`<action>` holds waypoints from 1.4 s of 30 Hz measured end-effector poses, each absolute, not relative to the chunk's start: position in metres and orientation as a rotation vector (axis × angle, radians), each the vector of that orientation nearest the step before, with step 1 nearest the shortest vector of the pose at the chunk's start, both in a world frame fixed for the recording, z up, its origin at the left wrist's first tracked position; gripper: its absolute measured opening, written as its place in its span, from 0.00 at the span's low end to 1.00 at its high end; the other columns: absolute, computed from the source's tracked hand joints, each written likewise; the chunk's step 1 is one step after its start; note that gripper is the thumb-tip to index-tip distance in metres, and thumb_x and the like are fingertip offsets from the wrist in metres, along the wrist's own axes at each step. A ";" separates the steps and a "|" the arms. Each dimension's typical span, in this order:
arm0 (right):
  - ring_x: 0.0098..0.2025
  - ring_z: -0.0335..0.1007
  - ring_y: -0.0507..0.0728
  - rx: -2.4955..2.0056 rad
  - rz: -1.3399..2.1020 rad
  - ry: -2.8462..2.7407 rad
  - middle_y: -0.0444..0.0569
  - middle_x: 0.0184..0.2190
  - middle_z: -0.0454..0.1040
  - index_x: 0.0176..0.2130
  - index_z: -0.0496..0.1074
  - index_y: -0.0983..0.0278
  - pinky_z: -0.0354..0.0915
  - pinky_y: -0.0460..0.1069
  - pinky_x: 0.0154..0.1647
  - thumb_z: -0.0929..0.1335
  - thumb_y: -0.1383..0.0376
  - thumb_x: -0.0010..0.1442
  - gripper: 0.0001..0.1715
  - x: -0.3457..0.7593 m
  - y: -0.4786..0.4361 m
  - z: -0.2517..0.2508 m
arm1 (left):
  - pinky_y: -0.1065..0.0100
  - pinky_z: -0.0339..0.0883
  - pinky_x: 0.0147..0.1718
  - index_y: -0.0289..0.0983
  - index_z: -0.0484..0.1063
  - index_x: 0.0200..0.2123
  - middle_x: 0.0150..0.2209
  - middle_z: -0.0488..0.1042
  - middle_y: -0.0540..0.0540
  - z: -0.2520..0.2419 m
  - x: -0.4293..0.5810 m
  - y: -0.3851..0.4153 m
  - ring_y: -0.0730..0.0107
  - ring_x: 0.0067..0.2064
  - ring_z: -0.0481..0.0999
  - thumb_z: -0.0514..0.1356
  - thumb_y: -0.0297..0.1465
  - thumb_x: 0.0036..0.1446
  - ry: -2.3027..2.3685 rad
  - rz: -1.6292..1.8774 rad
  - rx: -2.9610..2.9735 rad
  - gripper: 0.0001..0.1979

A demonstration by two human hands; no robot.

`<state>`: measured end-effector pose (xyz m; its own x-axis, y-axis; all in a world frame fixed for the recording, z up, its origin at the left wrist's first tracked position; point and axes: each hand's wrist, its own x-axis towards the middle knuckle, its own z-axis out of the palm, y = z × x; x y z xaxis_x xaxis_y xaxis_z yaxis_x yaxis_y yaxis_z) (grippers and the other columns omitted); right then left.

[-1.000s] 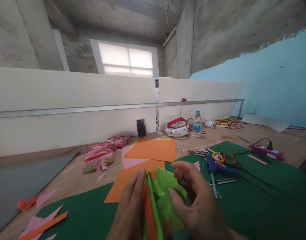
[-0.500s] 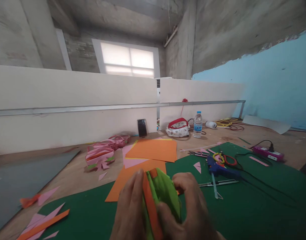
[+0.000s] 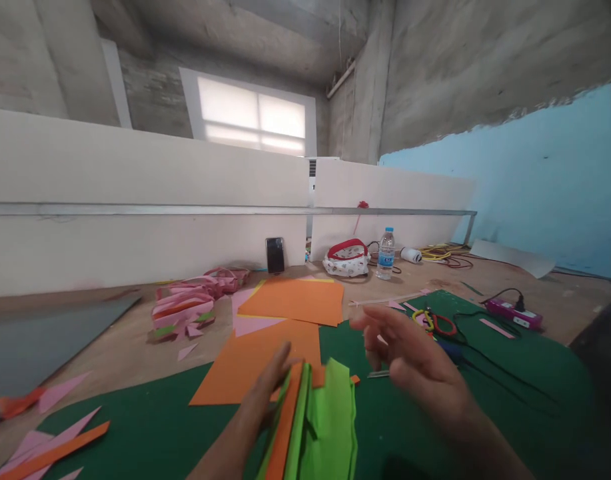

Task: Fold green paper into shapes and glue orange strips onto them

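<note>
A folded paper craft (image 3: 330, 413), bright green with an orange strip along it, stands low in front of me over the green mat. My left hand (image 3: 265, 397) grips it from the left side, most of its fingers hidden behind the paper. To the right, apart from the craft, my right hand (image 3: 410, 357) hovers over the mat with bent fingers spread and nothing in them. Behind that hand, the blue glue gun (image 3: 450, 350) is mostly covered. A short end of the cutter knife (image 3: 378, 375) shows below its fingers.
Orange sheets (image 3: 290, 300) lie ahead on the table, with pink paper strips (image 3: 200, 293) to their left. Red-and-yellow-handled scissors (image 3: 442, 325), a purple power strip (image 3: 515, 312) and cords are at right. A bottle (image 3: 386, 255), pouch (image 3: 346, 259) and phone (image 3: 274, 255) stand behind.
My right hand has let go of the paper craft and moved right, its fingers opening. The craft stays with my left hand, turned and a little lower. The view has shifted slightly.
</note>
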<state>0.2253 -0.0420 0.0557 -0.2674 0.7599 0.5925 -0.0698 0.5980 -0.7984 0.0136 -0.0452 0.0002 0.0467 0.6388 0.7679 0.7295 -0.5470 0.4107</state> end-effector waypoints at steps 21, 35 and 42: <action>0.19 0.40 0.46 -0.857 1.205 -1.768 0.37 0.16 0.50 0.18 0.56 0.64 0.39 0.44 0.19 0.69 0.46 0.54 0.30 0.233 -0.031 0.060 | 0.54 0.74 0.45 0.57 0.60 0.58 0.46 0.78 0.50 -0.011 0.001 -0.013 0.55 0.52 0.75 0.61 0.42 0.53 -1.666 -1.551 -2.585 0.28; 0.12 0.59 0.46 -0.777 1.830 -1.750 0.42 0.16 0.70 0.31 0.71 0.68 0.53 0.39 0.10 0.72 0.57 0.52 0.16 0.209 -0.025 0.042 | 0.56 0.69 0.52 0.57 0.60 0.58 0.55 0.72 0.53 0.006 -0.020 -0.036 0.60 0.56 0.71 0.48 0.43 0.62 -1.689 -1.304 -2.994 0.21; 0.11 0.54 0.44 -1.108 1.551 -1.807 0.38 0.11 0.65 0.23 0.65 0.65 0.48 0.38 0.11 0.67 0.61 0.57 0.15 0.192 -0.027 0.038 | 0.54 0.59 0.58 0.56 0.55 0.61 0.58 0.68 0.55 0.012 -0.018 -0.046 0.58 0.60 0.65 0.56 0.34 0.55 -1.606 -1.189 -2.998 0.30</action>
